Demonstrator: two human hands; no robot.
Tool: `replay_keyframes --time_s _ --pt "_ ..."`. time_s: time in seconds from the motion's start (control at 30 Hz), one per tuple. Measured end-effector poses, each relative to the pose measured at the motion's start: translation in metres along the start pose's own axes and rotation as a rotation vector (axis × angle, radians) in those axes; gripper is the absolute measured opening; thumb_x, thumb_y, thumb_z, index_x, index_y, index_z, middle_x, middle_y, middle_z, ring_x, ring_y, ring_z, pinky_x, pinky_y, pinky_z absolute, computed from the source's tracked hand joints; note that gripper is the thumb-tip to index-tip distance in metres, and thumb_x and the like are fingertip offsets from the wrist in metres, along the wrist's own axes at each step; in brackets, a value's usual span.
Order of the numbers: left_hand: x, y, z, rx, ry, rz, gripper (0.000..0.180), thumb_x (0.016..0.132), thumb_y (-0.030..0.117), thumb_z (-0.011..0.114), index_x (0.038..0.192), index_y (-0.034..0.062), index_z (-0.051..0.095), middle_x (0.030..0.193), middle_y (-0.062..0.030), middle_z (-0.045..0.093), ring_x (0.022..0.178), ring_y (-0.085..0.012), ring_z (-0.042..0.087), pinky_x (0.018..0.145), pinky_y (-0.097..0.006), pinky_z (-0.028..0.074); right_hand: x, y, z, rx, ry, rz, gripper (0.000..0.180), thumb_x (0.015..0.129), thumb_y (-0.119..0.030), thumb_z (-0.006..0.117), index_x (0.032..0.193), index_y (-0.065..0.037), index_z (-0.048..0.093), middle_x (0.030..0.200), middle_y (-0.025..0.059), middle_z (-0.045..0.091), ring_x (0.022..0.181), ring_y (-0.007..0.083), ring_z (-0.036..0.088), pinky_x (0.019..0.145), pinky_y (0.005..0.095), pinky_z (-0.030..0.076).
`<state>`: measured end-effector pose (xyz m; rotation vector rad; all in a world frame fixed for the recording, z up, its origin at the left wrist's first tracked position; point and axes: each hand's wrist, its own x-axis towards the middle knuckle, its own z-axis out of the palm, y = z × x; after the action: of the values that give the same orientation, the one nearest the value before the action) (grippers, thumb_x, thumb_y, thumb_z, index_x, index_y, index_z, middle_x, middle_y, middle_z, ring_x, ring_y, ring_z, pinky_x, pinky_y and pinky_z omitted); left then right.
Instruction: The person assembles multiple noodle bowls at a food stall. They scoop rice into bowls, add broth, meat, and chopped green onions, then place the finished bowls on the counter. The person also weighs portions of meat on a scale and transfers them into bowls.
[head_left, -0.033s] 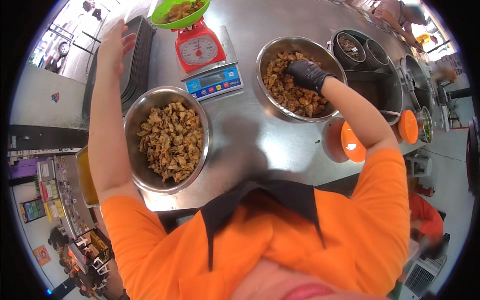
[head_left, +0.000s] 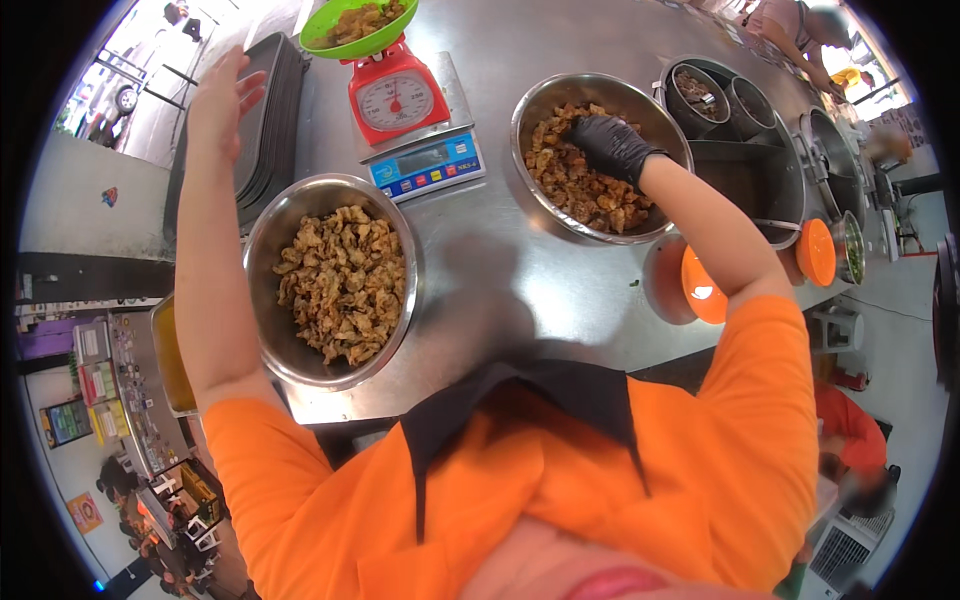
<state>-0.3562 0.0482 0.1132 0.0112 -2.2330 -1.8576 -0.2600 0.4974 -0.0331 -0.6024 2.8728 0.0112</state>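
Observation:
My bare left hand (head_left: 218, 108) is raised above the edge of a stack of dark trays (head_left: 272, 120). Its fingers are stretched and apart, with nothing in them. My right hand (head_left: 612, 148), in a black glove, reaches into a steel bowl (head_left: 668, 112) of brown fried pieces (head_left: 572, 180). The fingers of that hand curl together down among the pieces, and their tips are partly hidden. Beside my left forearm stands another steel bowl (head_left: 408, 318), holding paler, crinkled fried pieces (head_left: 342, 280).
A red dial scale (head_left: 396, 100) carries a green pan (head_left: 375, 42) with fried pieces and sits on a blue-fronted digital scale (head_left: 428, 165). To the right are a large pot (head_left: 790, 185) with smaller containers and an orange bowl (head_left: 704, 285). Another person (head_left: 790, 35) bends at the far right.
My left hand and forearm have shifted slightly to the left. The right hand stays in the bowl, almost unmoved.

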Motion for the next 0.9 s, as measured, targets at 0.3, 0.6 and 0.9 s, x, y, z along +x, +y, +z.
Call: replay_keyframes --time_s 0.3,0.6,0.9 --pt "-0.106 0.047 -0.032 0.118 0.043 0.200 0.038 0.094 0.020 0.054 0.127 -0.0004 0.054 0.121 -0.0099 0.059 0.099 -0.0160 0.060 0.088 -0.028 0.048 0.034 0.006 0.023 0.086 0.038 0.073 0.032 0.071 -0.024 0.071 0.100 -0.011 0.070 0.093 0.0138 0.068 0.093 0.0323 0.065 0.085 0.0420 0.050" --pt "-0.226 0.035 -0.114 0.251 0.176 0.328 0.034 0.096 0.014 0.050 0.126 -0.0028 0.055 0.120 -0.0112 0.061 0.095 -0.0117 0.060 0.088 -0.027 0.048 0.027 0.028 -0.034 0.558 -0.128 0.074 0.033 0.078 -0.031 0.071 0.099 -0.006 0.068 0.085 0.0076 0.067 0.072 0.0185 0.059 0.069 0.0331 0.048" --pt "-0.260 -0.010 -0.105 -0.027 0.311 0.118 0.031 0.094 0.007 0.051 0.123 -0.0038 0.056 0.116 -0.0126 0.063 0.090 -0.0128 0.062 0.083 -0.026 0.049 0.085 -0.131 -0.245 0.668 0.432 -0.322 0.028 0.086 -0.024 0.063 0.106 -0.004 0.067 0.093 0.0085 0.070 0.081 0.0163 0.062 0.079 0.0325 0.049"
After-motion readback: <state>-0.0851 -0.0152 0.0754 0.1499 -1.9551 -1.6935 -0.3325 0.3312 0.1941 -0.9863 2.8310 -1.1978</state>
